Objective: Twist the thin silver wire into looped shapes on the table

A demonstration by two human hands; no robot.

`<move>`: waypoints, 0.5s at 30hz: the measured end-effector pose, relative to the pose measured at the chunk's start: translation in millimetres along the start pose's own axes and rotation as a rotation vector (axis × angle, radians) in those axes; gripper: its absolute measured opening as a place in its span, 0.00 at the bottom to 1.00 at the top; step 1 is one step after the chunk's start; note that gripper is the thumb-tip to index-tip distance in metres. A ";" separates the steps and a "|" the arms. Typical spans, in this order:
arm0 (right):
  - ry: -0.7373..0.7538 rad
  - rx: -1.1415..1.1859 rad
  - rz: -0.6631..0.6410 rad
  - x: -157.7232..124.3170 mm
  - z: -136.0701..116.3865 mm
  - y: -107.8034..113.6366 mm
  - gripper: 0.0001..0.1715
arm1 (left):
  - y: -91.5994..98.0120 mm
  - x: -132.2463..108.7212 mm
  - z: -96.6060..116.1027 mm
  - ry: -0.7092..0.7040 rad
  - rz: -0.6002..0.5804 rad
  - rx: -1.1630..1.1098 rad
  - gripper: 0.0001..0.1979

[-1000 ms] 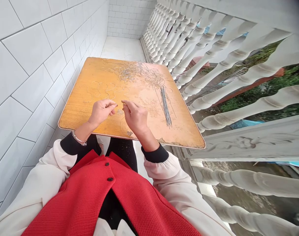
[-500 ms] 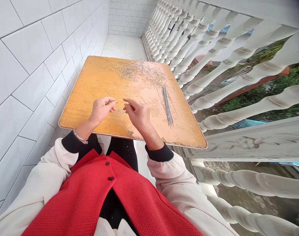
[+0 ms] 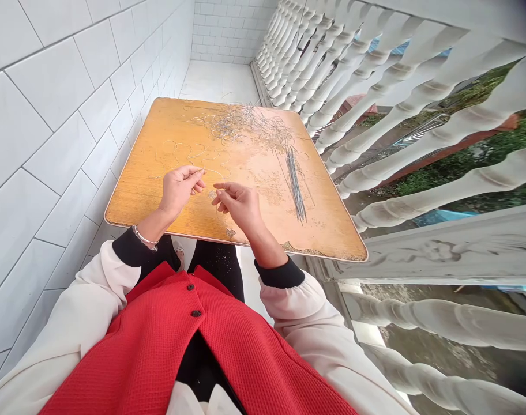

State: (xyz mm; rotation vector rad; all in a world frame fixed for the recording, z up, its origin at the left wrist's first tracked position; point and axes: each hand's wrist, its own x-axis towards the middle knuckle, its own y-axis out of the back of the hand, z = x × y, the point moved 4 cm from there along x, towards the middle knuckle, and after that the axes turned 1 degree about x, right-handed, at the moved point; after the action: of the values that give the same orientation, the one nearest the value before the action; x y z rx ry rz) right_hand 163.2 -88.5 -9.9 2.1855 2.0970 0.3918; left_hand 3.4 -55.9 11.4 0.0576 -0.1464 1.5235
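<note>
My left hand point(image 3: 179, 187) is above the near left part of the table, thumb and forefinger pinched on the end of a thin pale wire point(image 3: 215, 171). The wire arches over toward my right hand point(image 3: 241, 204), which is just to the right and slightly lower. The thumb and forefinger of that hand are closed together around the wire. A thin length appears to hang below the right fingers. Beyond my hands several bent, wavy wires point(image 3: 196, 153) lie on the wooden table point(image 3: 131, 199).
A bundle of straight grey wires point(image 3: 295, 187) lies on the right of the table. A tangled heap of wire point(image 3: 239, 124) covers its far side. A white tiled wall point(image 3: 42, 150) runs along the left, a white balustrade point(image 3: 397, 178) along the right.
My right hand has moved down a little and turned, its forefinger now curled in. The wire now arches visibly between the hands. My left hand has shifted only slightly.
</note>
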 end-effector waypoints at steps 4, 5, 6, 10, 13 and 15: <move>-0.076 0.176 -0.019 -2.9 4.5 -4.2 0.23 | -0.3 -3.3 -9.6 0.069 -0.023 -0.170 0.08; -0.086 0.216 -0.007 -3.0 5.0 -5.0 0.22 | -1.5 -6.6 -14.5 0.105 -0.041 -0.226 0.10; -0.097 0.252 0.004 -2.8 5.5 -5.8 0.21 | -3.4 -11.0 -20.1 0.151 -0.064 -0.276 0.13; -0.133 0.330 0.018 -2.0 6.2 -10.0 0.18 | -13.7 -29.4 -41.4 0.343 -0.205 -0.275 0.17; -0.151 0.316 0.014 -3.3 6.8 -12.0 0.17 | -17.1 -30.7 -42.2 0.283 -0.248 -0.202 0.13; -0.136 0.292 0.010 -4.5 7.2 -13.1 0.17 | -16.8 -26.3 -38.8 0.238 -0.208 -0.187 0.12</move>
State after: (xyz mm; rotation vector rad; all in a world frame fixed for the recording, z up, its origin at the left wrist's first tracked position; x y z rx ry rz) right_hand 152.1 -91.5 -20.5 2.2969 2.1856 -0.0682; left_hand 21.4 -77.8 -29.5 -0.2506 -0.0887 1.2924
